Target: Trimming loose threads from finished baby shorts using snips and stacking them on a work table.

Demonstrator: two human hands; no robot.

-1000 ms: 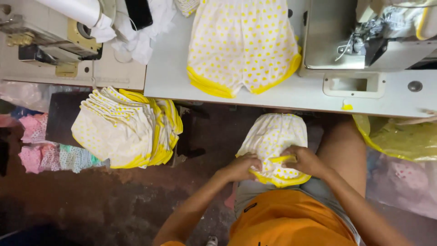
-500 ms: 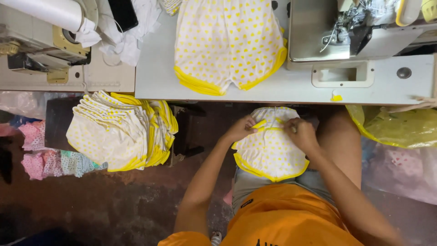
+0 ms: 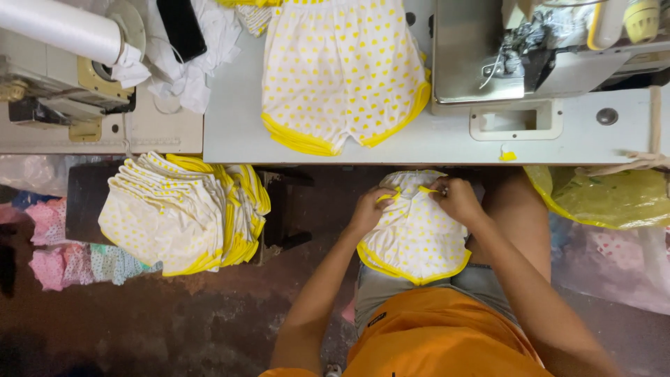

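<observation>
Two bare hands hold one small pair of white cotton shorts with yellow dots and a yellow hem [image 3: 415, 234], just below the middle of the frame. The shorts lie on the person's lap, right under the front edge of the pale grey sewing table [image 3: 237, 132]. The left hand [image 3: 370, 207] pinches the top edge of the shorts on the left side, with its fingers closed on the cloth. The right hand [image 3: 457, 199] pinches the same top edge on the right side, fingers closed too. Both hands touch the shorts, so neither one is nearer. From the fingers, the shorts hang down toward the bottom of the frame, with the yellow hem lowest, close to the orange shirt [image 3: 447, 342]. The top edge runs across, from one hand to the other. On the table above lies another dotted pair of shorts, spread flat [image 3: 342, 70]. At the left of the frame sits a stack of folded dotted shorts [image 3: 181, 213], well apart from both hands.
</observation>
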